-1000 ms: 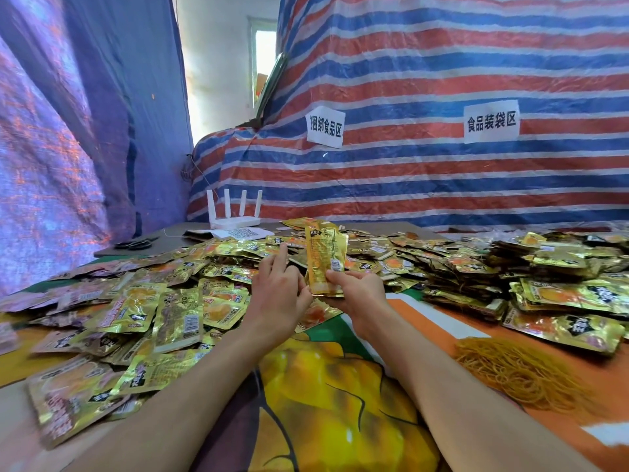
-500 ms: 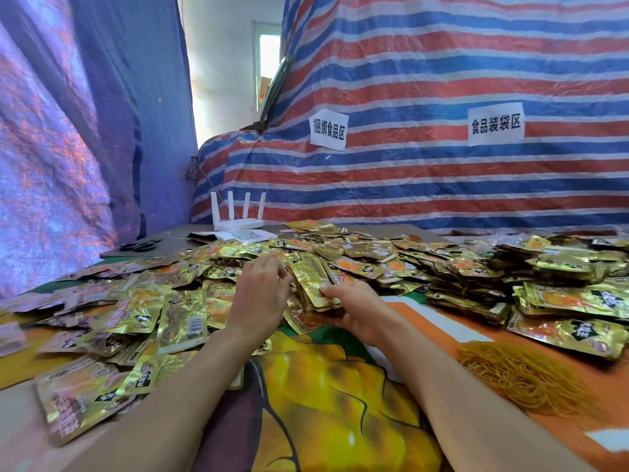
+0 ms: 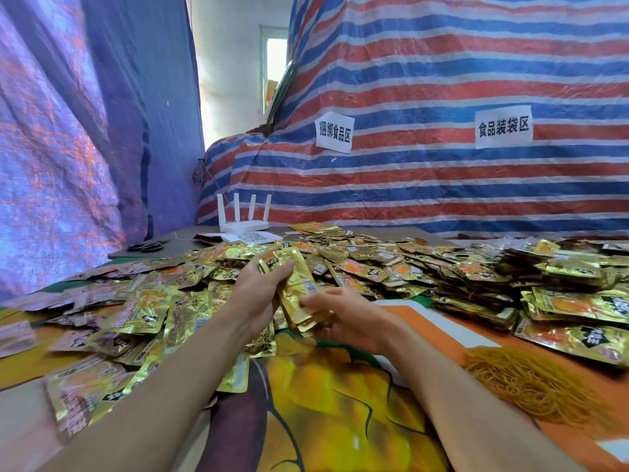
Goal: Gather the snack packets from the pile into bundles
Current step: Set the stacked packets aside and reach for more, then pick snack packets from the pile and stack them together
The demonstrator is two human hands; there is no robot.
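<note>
Both hands grasp one stack of packets (image 3: 296, 287): left hand (image 3: 258, 294) curls round its top, right hand (image 3: 343, 318) pinches the bottom. Likely squaring edges for banding.

Only the arms of the person show: two forearms, bare from the picture's lower edge right to the wrists. The left hand (image 3: 258, 292) and the right hand (image 3: 350, 323) are bare too. Each forearm looks broad close to the camera and narrows toward the wrist (the wide lens stretches them). The fingers (image 3: 315, 300) are slender, their nails too small to make out.
</note>
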